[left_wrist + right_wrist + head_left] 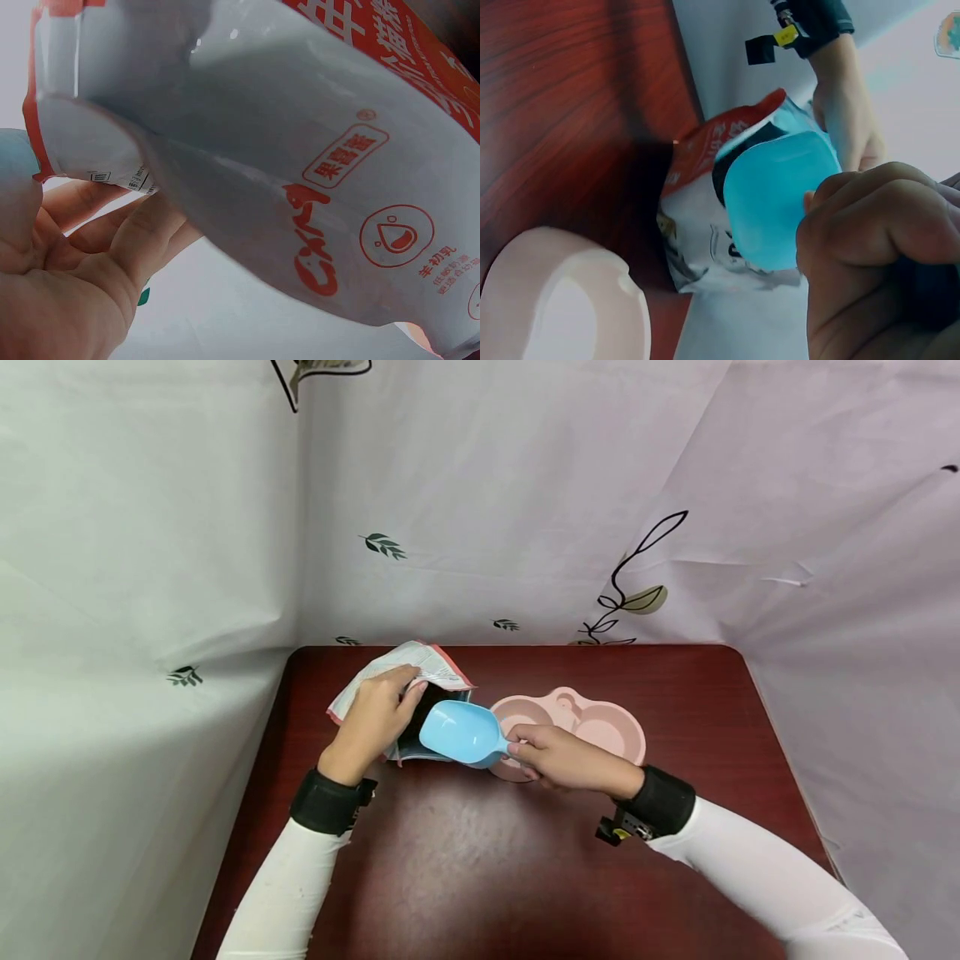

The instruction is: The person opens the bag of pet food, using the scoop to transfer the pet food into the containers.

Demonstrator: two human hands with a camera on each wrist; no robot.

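While left hand [375, 714] grips bag [285, 165] by rim near back left corner of counter [487, 868], right hand's [558, 756] got scoop [463, 732] at bag's mouth, bowl [632, 735] sitting off back edge.

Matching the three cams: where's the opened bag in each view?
Head: bag just left of centre, partly behind the blue scoop.
Left wrist: bag fills most of the frame, upper left to lower right.
Right wrist: bag around the centre, again partly behind the scoop.
Shared landmark: the left grip, left of centre in head, lower left in left wrist, upper right in right wrist.
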